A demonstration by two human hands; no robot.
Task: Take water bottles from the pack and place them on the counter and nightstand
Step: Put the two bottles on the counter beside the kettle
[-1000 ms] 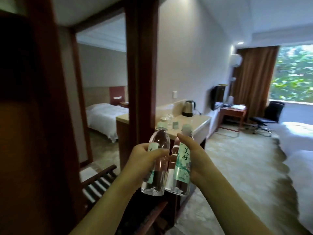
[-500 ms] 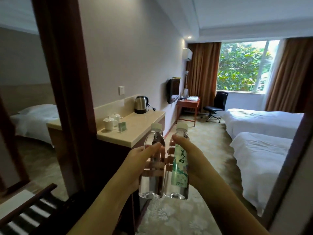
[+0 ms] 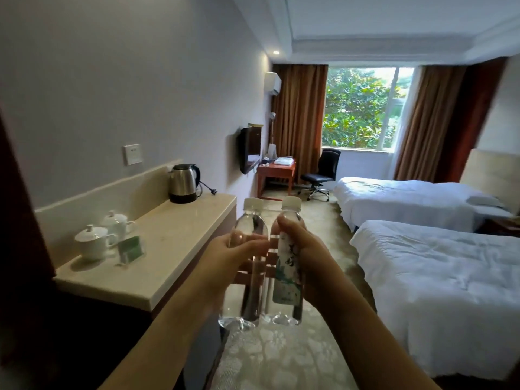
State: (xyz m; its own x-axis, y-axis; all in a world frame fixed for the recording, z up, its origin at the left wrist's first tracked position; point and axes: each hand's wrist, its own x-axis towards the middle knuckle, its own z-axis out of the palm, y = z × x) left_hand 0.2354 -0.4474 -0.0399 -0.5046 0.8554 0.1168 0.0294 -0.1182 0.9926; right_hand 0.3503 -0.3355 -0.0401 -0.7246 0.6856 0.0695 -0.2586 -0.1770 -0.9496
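You hold two clear plastic water bottles upright and side by side in mid-air, just right of the cream stone-topped counter (image 3: 174, 249) that runs along the left wall. Your left hand (image 3: 225, 257) is wrapped around the left bottle (image 3: 250, 266), fingers closed on its ribbed, transparent body below the white screw cap. Your right hand (image 3: 306, 257) is clenched on the right bottle (image 3: 287, 277), thumb pressed near its shoulder; this bottle's white-and-green paper label carries dark brush-style characters too blurred to read. Both forearms reach forward from the near edge, the bottles touching or nearly so. On the smooth counter stand two lidded white ceramic cups (image 3: 98, 237) at the near end, a small green card stand (image 3: 130, 250) beside them, and a brushed-steel electric kettle (image 3: 184, 182) with a black handle at the far end. To the right lie two beds (image 3: 439, 271) under rumpled white linen, over pale floral-patterned carpet (image 3: 281, 358).
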